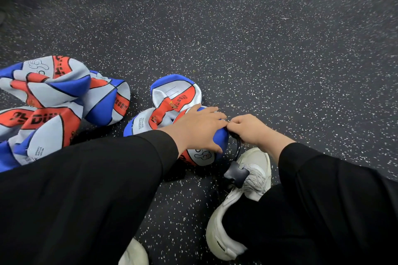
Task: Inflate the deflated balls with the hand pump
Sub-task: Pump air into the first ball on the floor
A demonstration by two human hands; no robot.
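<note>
Speckled black rubber floor [280, 54] carries everything: I press my left hand [198, 129] flat, fingers spread, over the crumpled deflated ball [172, 101] between my knees, likely to steady its valve. My right hand [249, 129] pinches the tip of the pump's black hose [238, 148] against the ball, wrist bent down; two more deflated balls [53, 103] lie well left.

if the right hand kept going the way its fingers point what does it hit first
The right hand points left, so it would meet the left hand's fingertips on the crumpled ball; they already look touching.
</note>
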